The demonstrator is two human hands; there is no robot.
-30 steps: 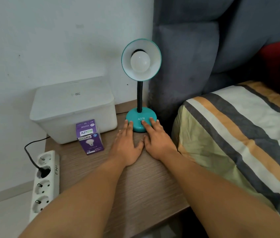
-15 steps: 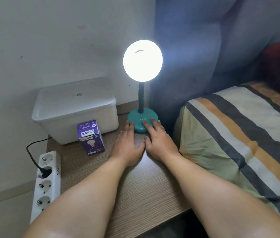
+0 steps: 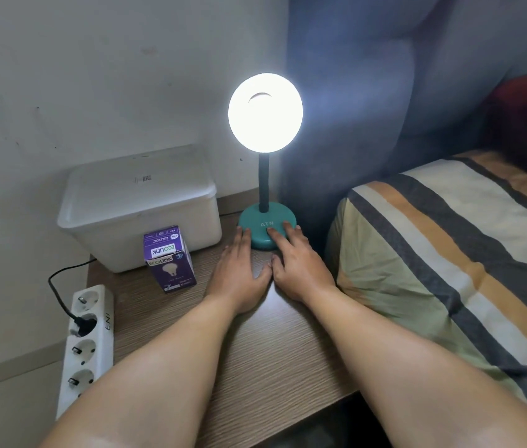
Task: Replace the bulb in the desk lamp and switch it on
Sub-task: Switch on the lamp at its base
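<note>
Desk lamp [image 3: 265, 113] lit, dark a second ago; right hand [image 3: 297, 257] fingers flat on base, left hand [image 3: 241, 266] flat on worktop [image 3: 255, 350], neither holding anything; task looks complete.

Bulb [image 3: 265, 113] — lost in glare; box print [image 3: 171, 281] illegible.

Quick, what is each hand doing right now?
Left hand: open, flat on the wooden table, holding nothing.
Right hand: open, holding nothing, fingertips on the teal round lamp base.
</note>
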